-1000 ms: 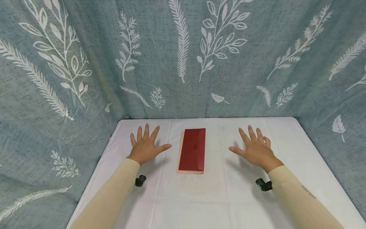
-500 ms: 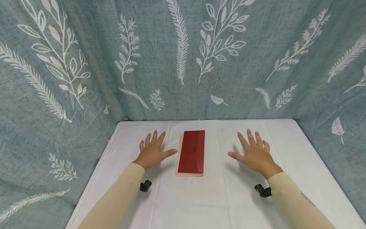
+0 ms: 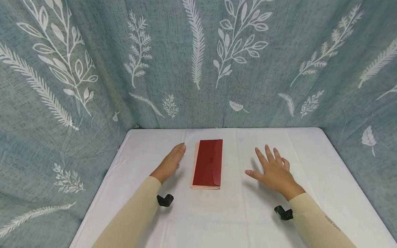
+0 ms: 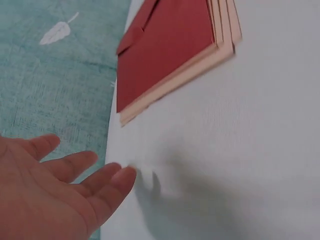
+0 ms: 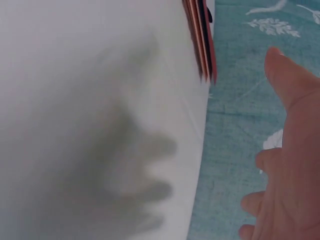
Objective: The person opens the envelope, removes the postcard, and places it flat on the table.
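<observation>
right hand [image 3: 274,175]: at three o'clock of the red envelope stack [image 3: 208,163], well apart; fingers [image 3: 270,155] spread and released, shadow beneath; probably held off so as not to disturb it.
left hand [image 3: 170,161]: at nine o'clock, near but not touching, thumb uppermost; released, grasping nothing.
red envelope stack: flat on the white worktop [image 3: 232,213], likely central to suit either hand's reach.
long axis: six to twelve, tipping slightly towards one; flap on the three o'clock side, pale layers peeping out at nine and six.
leafy curtain [image 3: 173,62]: beyond, at twelve.
</observation>
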`<state>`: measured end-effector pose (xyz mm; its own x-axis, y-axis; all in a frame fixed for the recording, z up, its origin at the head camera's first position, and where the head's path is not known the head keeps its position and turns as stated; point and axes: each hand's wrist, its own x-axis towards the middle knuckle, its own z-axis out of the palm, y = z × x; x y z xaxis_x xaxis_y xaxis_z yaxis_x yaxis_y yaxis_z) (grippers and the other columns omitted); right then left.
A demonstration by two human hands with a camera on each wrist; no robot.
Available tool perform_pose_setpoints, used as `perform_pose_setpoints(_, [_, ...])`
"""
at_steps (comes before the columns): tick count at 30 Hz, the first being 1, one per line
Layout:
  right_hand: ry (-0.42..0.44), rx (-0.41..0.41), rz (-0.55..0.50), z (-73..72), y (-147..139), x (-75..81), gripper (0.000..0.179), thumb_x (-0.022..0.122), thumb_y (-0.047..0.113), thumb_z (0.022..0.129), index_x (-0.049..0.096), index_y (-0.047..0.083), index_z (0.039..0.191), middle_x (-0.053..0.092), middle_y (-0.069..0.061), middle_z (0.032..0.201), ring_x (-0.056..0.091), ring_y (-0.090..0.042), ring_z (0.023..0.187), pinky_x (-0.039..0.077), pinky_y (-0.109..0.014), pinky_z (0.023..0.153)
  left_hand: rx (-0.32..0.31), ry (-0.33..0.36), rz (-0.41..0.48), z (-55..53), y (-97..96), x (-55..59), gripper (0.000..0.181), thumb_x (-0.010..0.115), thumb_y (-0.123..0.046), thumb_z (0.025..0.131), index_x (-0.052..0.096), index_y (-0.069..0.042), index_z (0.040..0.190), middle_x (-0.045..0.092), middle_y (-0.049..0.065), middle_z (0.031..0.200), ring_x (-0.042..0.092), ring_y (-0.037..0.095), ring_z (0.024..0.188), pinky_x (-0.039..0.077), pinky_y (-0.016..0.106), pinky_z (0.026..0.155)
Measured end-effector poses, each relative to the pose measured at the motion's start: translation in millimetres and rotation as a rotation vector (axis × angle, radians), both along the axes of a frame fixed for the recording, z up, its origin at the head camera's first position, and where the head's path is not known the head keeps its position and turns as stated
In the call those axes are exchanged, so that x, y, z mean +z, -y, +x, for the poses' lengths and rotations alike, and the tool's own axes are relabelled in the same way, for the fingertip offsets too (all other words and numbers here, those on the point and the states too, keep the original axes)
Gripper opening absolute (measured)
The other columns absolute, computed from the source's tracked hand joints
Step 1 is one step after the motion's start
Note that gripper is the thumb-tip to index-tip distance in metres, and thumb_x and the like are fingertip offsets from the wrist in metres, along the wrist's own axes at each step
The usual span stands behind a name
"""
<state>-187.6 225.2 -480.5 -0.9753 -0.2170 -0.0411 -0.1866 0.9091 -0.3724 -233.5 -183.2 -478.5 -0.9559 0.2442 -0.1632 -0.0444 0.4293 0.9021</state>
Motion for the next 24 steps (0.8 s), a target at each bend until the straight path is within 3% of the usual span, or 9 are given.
perform_pose_setpoints(4, [-0.009, 0.009, -0.009, 4.4, 2.0, -2.7, 0.116, 0.051, 0.09, 0.093, 0.024, 0.012, 0.175, 0.008, -0.027, 0.178, 0.001, -0.054, 0.16, 0.009, -0.075, 0.116, 0.018, 0.063, 0.123, -1.4, -3.6, -2.8, 0.1, 0.025, -0.08, 0.107, 0.023, -0.004, 0.172, 0.032, 0.025, 0.172, 0.038, 0.049, 0.152, 0.041, 0.061, 0.115])
perform_pose_setpoints(10, [-0.028, 0.016, -0.029, 8.0, 4.5, -7.0, 0.114, 0.054, 0.087, 0.093, 0.027, 0.011, 0.174, 0.011, -0.026, 0.178, 0.004, -0.054, 0.16, 0.01, -0.076, 0.115, 0.07, 0.137, 0.225, -0.7, -11.0, -3.7, 0.101, 0.033, -0.082, 0.104, 0.036, -0.004, 0.168, 0.046, 0.024, 0.164, 0.053, 0.045, 0.142, 0.05, 0.055, 0.107])
perform_pose_setpoints(17, [-0.031, 0.024, -0.033, 11.1, 6.7, -13.9, 0.112, 0.054, 0.086, 0.094, 0.028, 0.011, 0.173, 0.013, -0.028, 0.177, 0.007, -0.054, 0.16, 0.013, -0.076, 0.113, 0.07, 0.229, 0.312, 0.0, -18.1, -6.8, 0.103, 0.042, -0.081, 0.103, 0.037, 0.0, 0.167, 0.05, 0.026, 0.16, 0.054, 0.045, 0.141, 0.051, 0.055, 0.107])
perform_pose_setpoints(24, [-0.023, 0.022, -0.048, 15.7, 7.7, -17.7, 0.11, 0.056, 0.083, 0.096, 0.028, 0.01, 0.173, 0.013, -0.027, 0.177, 0.008, -0.054, 0.16, 0.013, -0.076, 0.113, 0.139, 0.29, 0.329, -2.1, -20.4, -8.7, 0.106, 0.047, -0.083, 0.1, 0.042, 0.003, 0.163, 0.056, 0.024, 0.156, 0.053, 0.043, 0.141, 0.052, 0.055, 0.105])
